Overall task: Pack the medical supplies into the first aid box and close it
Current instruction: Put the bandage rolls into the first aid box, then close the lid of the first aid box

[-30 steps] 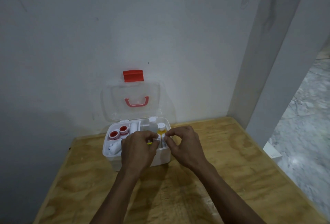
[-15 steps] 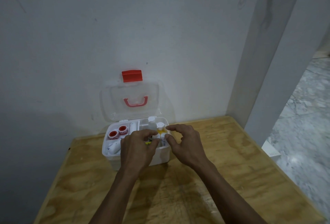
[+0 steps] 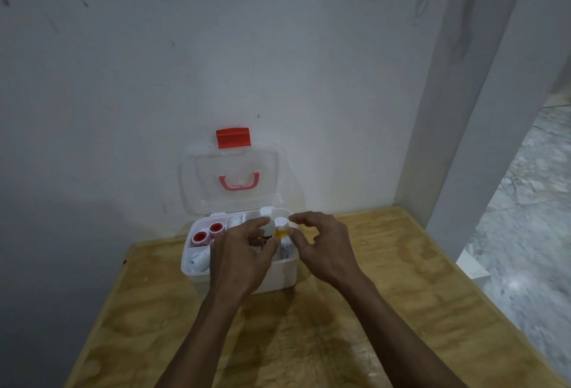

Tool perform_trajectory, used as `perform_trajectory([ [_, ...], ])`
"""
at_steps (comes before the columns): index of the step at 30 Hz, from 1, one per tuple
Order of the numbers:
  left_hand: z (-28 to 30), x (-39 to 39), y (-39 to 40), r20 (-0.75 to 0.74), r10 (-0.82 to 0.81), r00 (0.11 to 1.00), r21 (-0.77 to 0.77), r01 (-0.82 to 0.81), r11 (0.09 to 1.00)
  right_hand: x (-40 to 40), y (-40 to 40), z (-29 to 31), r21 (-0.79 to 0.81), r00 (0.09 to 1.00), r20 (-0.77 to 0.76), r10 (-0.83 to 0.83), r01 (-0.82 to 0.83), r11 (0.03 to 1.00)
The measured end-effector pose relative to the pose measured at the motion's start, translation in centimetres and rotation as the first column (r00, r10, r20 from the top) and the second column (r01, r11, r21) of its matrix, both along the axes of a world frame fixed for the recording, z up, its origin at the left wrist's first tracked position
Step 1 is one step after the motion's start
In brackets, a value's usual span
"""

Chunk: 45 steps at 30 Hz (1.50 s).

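The white first aid box (image 3: 279, 278) stands on the wooden table against the wall. Its clear lid (image 3: 204, 183) with a red handle (image 3: 238, 182) and red latch (image 3: 233, 137) stands upright. Inside lie two red-cored tape rolls (image 3: 207, 233), a white roll (image 3: 197, 259), a clear bottle (image 3: 266, 214) and a white-capped bottle of yellow liquid (image 3: 280, 227). My left hand (image 3: 241, 259) hovers over the box's middle, index finger and thumb apart, something small and dark between them. My right hand (image 3: 326, 247) is spread beside the yellow bottle, its thumb near the label.
The wooden table (image 3: 355, 341) fills the foreground, its right edge running along a grey stone floor (image 3: 525, 202). A white wall stands close behind the box, and a white pillar (image 3: 463, 109) rises at the table's back right corner.
Both hands pinched at something beside the yellow bottle a second ago. The fingers have since spread apart, and my right hand has drawn slightly to the right.
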<state>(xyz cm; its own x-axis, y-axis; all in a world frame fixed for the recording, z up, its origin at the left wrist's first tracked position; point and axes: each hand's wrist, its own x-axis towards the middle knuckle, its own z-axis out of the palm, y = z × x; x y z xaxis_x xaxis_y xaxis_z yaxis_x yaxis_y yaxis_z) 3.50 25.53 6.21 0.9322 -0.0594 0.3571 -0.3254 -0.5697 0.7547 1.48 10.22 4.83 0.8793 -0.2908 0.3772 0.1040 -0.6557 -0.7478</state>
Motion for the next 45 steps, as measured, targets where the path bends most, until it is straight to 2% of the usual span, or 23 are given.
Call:
perform_trajectory([
  [4, 1.7, 1.4, 1.3, 0.048, 0.039, 0.998, -0.071, -0.035, 0.997, 1.5, 0.0, 2.8, 0.02, 0.998, 0.064, 0.005, -0.006, 1.0],
  [9, 4.3, 4.9, 4.2, 0.124, 0.221, 0.967, -0.136, -0.204, 0.969, 4.9, 0.3, 6.4, 0.086, 0.994, 0.103, -0.031, 0.022, 0.996],
  [12, 5.6, 7.2, 5.5, 0.041, 0.296, 0.954, -0.185, -0.284, 0.941, 7.0, 0.4, 7.6, 0.119, 0.993, 0.104, -0.047, 0.035, 0.992],
  [16, 6.3, 10.0, 6.8, -0.108, 0.253, 0.961, -0.216, -0.271, 0.938, 9.0, 0.6, 8.4, 0.194, 0.998, 0.051, -0.047, 0.036, 0.98],
  [19, 6.3, 10.9, 7.1, -0.156, 0.209, 0.965, -0.236, -0.242, 0.941, 9.7, 0.9, 8.6, 0.252, 0.999, 0.03, -0.024, 0.016, 0.968],
  [25, 6.4, 10.2, 7.4, -0.147, 0.234, 0.961, -0.311, -0.27, 0.911, 8.7, 1.1, 8.6, 0.284, 0.998, 0.058, -0.016, -0.001, 0.959],
  [33, 6.4, 6.4, 7.7, -0.092, 0.271, 0.958, -0.325, -0.286, 0.901, 5.5, 1.6, 7.8, 0.252, 0.993, 0.113, -0.022, -0.007, 0.968],
  [45, 1.8, -0.2, 8.2, -0.069, 0.237, 0.969, -0.382, -0.245, 0.891, -0.3, 3.1, 3.1, 0.314, 0.983, 0.165, -0.085, 0.029, 0.949],
])
